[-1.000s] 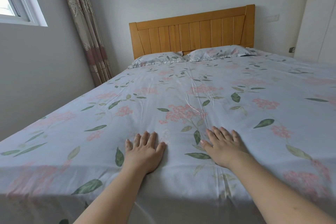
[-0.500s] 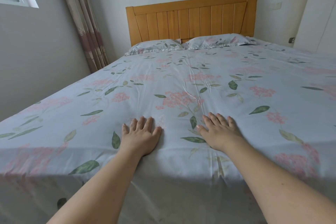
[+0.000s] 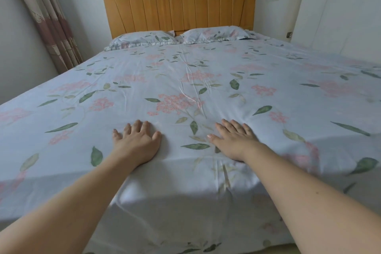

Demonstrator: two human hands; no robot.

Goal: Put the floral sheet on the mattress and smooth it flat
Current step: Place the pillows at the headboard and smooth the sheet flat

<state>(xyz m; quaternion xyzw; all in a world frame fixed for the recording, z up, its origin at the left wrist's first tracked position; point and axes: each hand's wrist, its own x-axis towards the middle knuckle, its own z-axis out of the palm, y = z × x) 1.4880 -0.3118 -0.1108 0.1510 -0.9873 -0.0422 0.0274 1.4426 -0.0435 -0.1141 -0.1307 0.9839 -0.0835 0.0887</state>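
**Mia:** Where is the floral sheet point(image 3: 206, 93)?

**Ben:** It is on the bed. It covers the whole top and hangs down over the near edge, so you can't see the mattress at all. I think it hangs like that so it won't slide off.

**Mia:** Is it flat?

**Ben:** Mostly. There are little wrinkles point(image 3: 191, 86) in the middle, by the pink flowers. There are some small folds at the near edge too, between the two arms.

**Mia:** What are the hands doing?

**Ben:** The left hand point(image 3: 137, 142) lies flat on the sheet, palm down, fingers spread out. The right hand point(image 3: 235, 140) does the same, just beside it. They are not pinching or holding anything. They just press down.

**Mia:** Why flat and spread?

**Ben:** I think a wide hand pushes more cloth at once. Both sit near the edge, right below the wrinkles, so my guess is they could slide up and push them away.

**Mia:** What is at the far end?

**Ben:** Two pillows point(image 3: 144, 39) with the same flowers lie side by side on the sheet, against the wooden headboard point(image 3: 179, 6). A curtain point(image 3: 49, 22) hangs in the left corner.
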